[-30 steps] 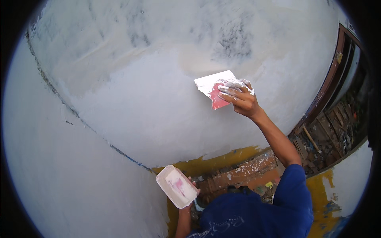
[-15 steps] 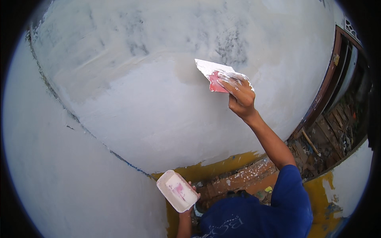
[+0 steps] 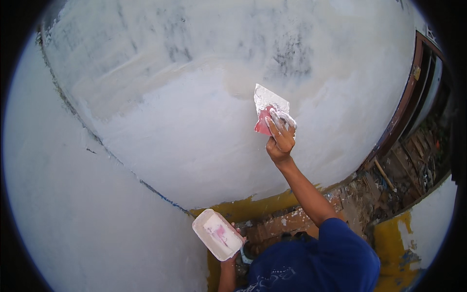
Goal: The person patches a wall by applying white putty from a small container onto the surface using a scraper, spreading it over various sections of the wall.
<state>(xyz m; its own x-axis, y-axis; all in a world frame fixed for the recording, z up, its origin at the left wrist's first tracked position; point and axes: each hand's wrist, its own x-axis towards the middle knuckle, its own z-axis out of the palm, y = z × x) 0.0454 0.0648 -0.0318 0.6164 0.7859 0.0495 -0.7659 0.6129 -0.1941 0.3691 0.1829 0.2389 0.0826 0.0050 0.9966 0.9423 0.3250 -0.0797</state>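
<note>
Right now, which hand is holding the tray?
The left hand, lower in view, holds the pale tray; the right hand grips the red-and-white scraper.

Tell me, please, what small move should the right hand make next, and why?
Probably the right hand should guide the red-and-white scraper slightly upward along the wall: its blade is smeared with white, and a dark, streaky patch shows just above it. Whether the blade touches the wall, I cannot tell.
</note>
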